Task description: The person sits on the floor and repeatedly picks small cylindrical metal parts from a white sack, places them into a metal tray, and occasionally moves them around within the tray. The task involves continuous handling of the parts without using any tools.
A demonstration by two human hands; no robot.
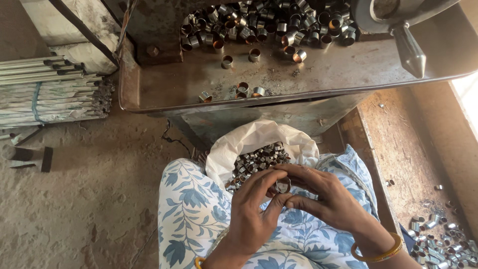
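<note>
Both my hands meet over my lap and pinch one small metal ring bushing (283, 185) between their fingertips. My left hand (253, 209) comes up from below. My right hand (326, 197) reaches in from the right, with an orange bangle on its wrist. Just beyond them a white sack (239, 144) stands open on my lap, full of several similar metal rings (259, 160). My lap is covered in white cloth with blue leaves (191, 209).
A rusty metal machine table (164, 84) lies ahead with a heap of several rings (269, 22) and a pointed steel handle (409, 50). Bundled metal tubes (50, 92) lie at left on the dirt floor. More rings (440, 239) are scattered at lower right.
</note>
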